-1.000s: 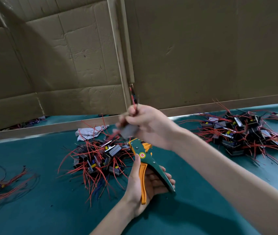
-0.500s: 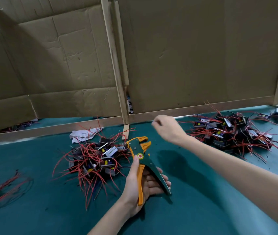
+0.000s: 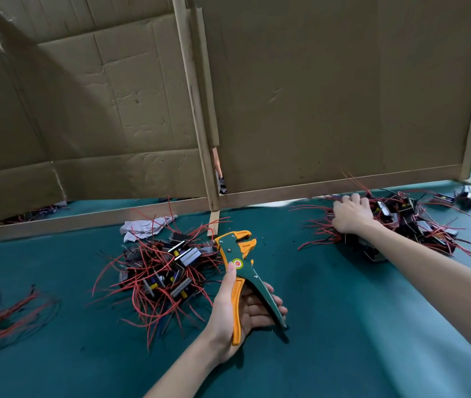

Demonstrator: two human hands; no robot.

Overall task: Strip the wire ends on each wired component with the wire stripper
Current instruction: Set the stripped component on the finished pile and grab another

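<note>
Left hand [image 3: 247, 311], lower centre of frame, palm up, holds the wire stripper [image 3: 235, 251]. Thumb lies up along the orange handle, and the fingers curl under the green handle. Grip is loose; the two handles are splayed apart. The stripper's head points up-frame toward the cardboard, with its orange jaws parted and nothing in them. The tool is off the table, its head just right of the centre pile.

Right hand [image 3: 350, 215], right of centre and higher in frame, arm stretched out, rests on the left edge of the right pile of wired components [image 3: 406, 222]. Knuckles are up and the fingers curl down into the red wires. Cannot tell whether it actually has hold of a component, since the fingertips are hidden in the tangle.

Centre pile of wired components [image 3: 162, 271] is a mass of black blocks, yellow bits and red wires fanning out. A smaller bunch of wired components [image 3: 1, 314] sits at the left edge, well apart. A lone black component [image 3: 465, 196] sits far upper right.

Crumpled white paper [image 3: 139, 228] touches the top of the centre pile. Everything sits on the green table [image 3: 343, 326]. Cardboard panels [image 3: 329, 96] stand behind and fill the upper frame. A short wooden strip [image 3: 212, 224] lies at the foot of the join between panels.
</note>
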